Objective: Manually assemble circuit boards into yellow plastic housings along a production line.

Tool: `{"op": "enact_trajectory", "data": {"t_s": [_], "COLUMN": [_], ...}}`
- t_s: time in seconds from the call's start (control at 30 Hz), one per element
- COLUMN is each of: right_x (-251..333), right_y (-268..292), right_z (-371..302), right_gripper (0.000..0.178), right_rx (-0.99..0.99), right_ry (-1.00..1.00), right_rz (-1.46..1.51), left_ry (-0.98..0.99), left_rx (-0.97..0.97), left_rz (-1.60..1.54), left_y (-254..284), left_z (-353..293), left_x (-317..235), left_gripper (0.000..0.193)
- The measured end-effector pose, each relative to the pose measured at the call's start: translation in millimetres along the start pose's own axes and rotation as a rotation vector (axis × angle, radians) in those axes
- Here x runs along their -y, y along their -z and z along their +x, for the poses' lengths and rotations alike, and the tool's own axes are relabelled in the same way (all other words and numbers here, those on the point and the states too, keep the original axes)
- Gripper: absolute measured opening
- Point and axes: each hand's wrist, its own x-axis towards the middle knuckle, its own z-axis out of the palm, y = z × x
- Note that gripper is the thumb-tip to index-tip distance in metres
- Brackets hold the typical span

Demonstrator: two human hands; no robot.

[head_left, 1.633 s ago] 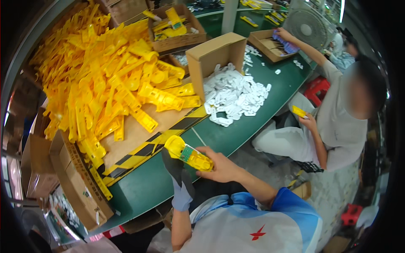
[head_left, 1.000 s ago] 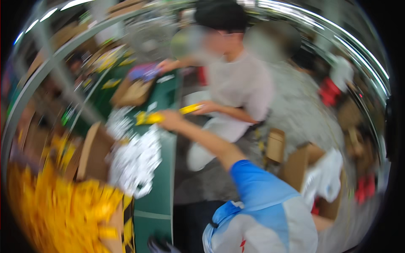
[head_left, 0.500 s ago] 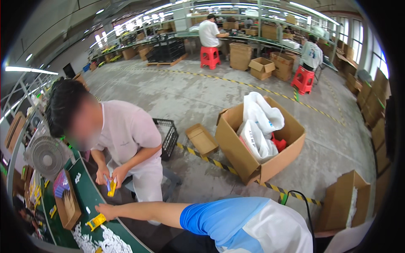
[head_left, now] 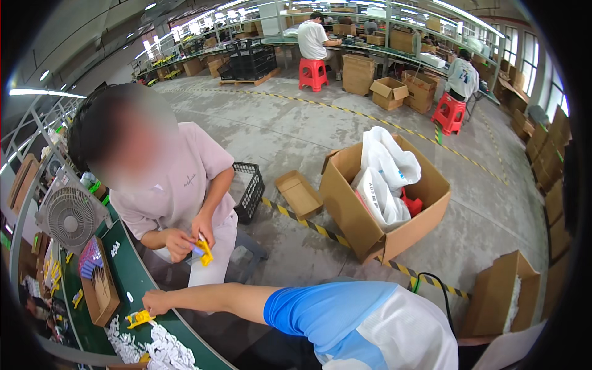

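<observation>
My right hand (head_left: pixel 158 302) reaches in from the lower right over the green work surface (head_left: pixel 139 280). Its fingers are curled down at one end of a yellow plastic part (head_left: pixel 140 318) and appear to grip it; the fingertips are partly hidden. Right below lies a pile of small white plastic pieces (head_left: pixel 169 350), and one loose white piece (head_left: pixel 130 296) sits just above the hand. My left hand is out of view. Across from my arm, a seated co-worker holds another yellow part (head_left: pixel 204 253) together with something purple.
Beside the pile stands a cardboard tray (head_left: pixel 102 302) with purple and thin brown pieces. A grey fan (head_left: pixel 69 211) is behind it. On the floor are a black crate (head_left: pixel 250 191), a shallow carton (head_left: pixel 299 194) and a large box (head_left: pixel 351 209) holding white bags.
My right hand's fingers have curled in beside the yellow part. The co-worker has leaned toward me, their hands and yellow part shifting right. The whole view has turned slightly.
</observation>
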Motion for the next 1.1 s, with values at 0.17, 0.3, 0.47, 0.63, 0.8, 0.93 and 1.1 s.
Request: {"op": "enact_trajectory", "data": {"t_s": [0.17,0.3,0.47,0.63,0.8,0.93,1.1], "right_x": [13.2,9.9,-61.7,-8.4,-4.4,-3.7,-12.1], "right_y": [-24.7,-22.4,30.7,0.6,-0.5,-1.1,-10.0], "right_z": [-1.1,18.1,31.8,27.7,21.1,12.8,2.4], "right_gripper": [0.011,0.025,0.028,0.032,0.041,0.037,0.036], "right_rx": [-0.193,0.035,0.250,0.255,0.239,0.149,-0.008], "right_ry": [0.102,-0.094,-0.109,-0.556,-0.511,-0.413,-0.105], "right_rz": [-0.118,0.177,0.126,0.653,0.556,0.467,0.103], "left_ry": [-0.010,0.156,0.502,0.540,0.557,0.573,0.594], "left_rx": [-0.017,-0.010,0.087,0.027,0.031,0.011,0.023], "left_rz": [0.035,0.234,-0.023,0.125,0.098,0.060,0.063], "left_y": [-21.2,-0.9,27.4,38.4,42.2,42.4,39.2], "left_z": [-10.1,-57.1,-31.8,-47.7,-43.1,-42.1,-44.0], "left_x": [-1.0,21.8,12.9,17.0,21.6,21.8,21.8], "left_gripper": [0.051,0.053,0.048,0.044,0.044,0.044,0.044]}}
